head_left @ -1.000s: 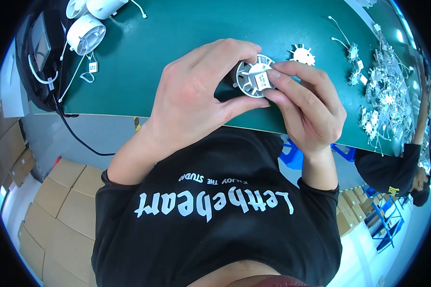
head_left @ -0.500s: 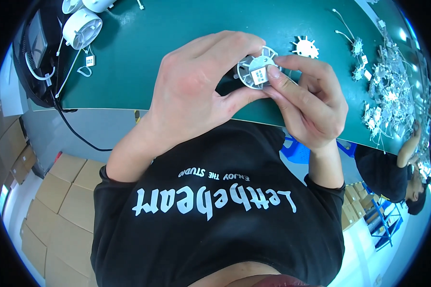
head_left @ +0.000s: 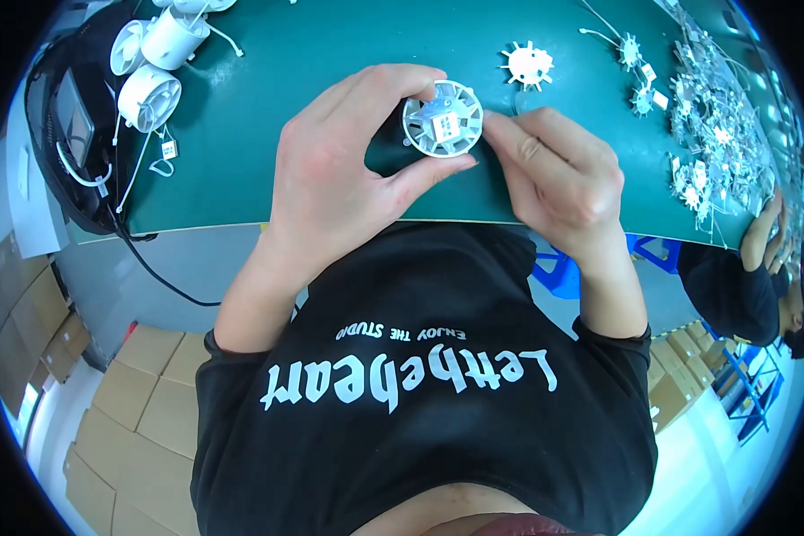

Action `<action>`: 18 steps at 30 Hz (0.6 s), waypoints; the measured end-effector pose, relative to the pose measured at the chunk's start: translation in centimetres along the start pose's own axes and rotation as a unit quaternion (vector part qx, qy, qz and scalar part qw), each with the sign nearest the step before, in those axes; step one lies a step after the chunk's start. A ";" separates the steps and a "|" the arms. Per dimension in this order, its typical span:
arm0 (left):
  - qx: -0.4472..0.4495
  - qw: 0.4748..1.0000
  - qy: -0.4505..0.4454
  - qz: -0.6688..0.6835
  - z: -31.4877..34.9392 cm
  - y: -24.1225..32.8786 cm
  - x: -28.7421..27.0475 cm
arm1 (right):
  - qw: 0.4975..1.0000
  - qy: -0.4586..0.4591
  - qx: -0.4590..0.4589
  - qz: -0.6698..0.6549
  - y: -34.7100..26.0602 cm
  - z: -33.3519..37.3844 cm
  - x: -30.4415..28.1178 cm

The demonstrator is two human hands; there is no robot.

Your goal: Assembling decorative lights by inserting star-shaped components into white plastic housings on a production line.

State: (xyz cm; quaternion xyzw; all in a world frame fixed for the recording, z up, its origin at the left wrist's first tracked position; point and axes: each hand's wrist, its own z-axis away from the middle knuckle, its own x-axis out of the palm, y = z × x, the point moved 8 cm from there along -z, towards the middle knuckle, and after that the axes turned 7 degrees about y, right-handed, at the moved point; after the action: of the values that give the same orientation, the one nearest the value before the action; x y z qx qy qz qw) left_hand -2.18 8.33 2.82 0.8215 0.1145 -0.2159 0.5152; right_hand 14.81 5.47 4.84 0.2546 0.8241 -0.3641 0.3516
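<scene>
My left hand (head_left: pixel 339 152) curves round a white round plastic housing (head_left: pixel 411 141) and grips it by its side between thumb and fingers. The housing's spoked, ring-shaped face is turned up. Within the ring sits a light disc-like part bearing a small white square piece with dark marks (head_left: pixel 446 128). Just right of the rim, my right hand (head_left: pixel 558 170) is closed, thumb and index finger pressed together; whatever lies between them is hidden. Beyond it on the green table (head_left: pixel 313 45) lies a flat white toothed disc (head_left: pixel 528 65).
Several white cylindrical housings (head_left: pixel 175 37) with wires stand at the far left beside a black bag (head_left: pixel 67 170). Small wired parts (head_left: pixel 631 52) and a large heap of clear parts (head_left: pixel 719 121) cover the right side. Another person's arm (head_left: pixel 759 237) reaches in there. Cardboard boxes (head_left: pixel 143 447) are on the floor.
My right fingers have come off the square piece and moved to the housing's right edge. My left hand keeps its hold on the housing. The whole view has shifted slightly.
</scene>
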 end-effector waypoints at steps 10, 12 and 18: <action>0.176 0.983 0.034 0.042 0.4 3.1 0.1 | 0.878 0.028 0.249 -0.407 2.3 0.0 -0.4; 0.105 0.982 0.075 0.140 0.3 2.8 -0.4 | 0.801 0.012 0.309 -0.513 2.2 0.3 0.1; -0.242 0.898 -0.035 0.365 1.6 0.0 1.4 | 0.833 0.031 0.277 -0.477 2.2 0.7 0.0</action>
State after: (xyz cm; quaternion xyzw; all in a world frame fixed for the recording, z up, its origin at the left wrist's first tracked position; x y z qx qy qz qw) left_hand -1.35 6.86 1.61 0.6470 -0.1631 -0.0068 0.7448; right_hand 16.62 6.25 3.54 -0.0725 0.7185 -0.6913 0.0229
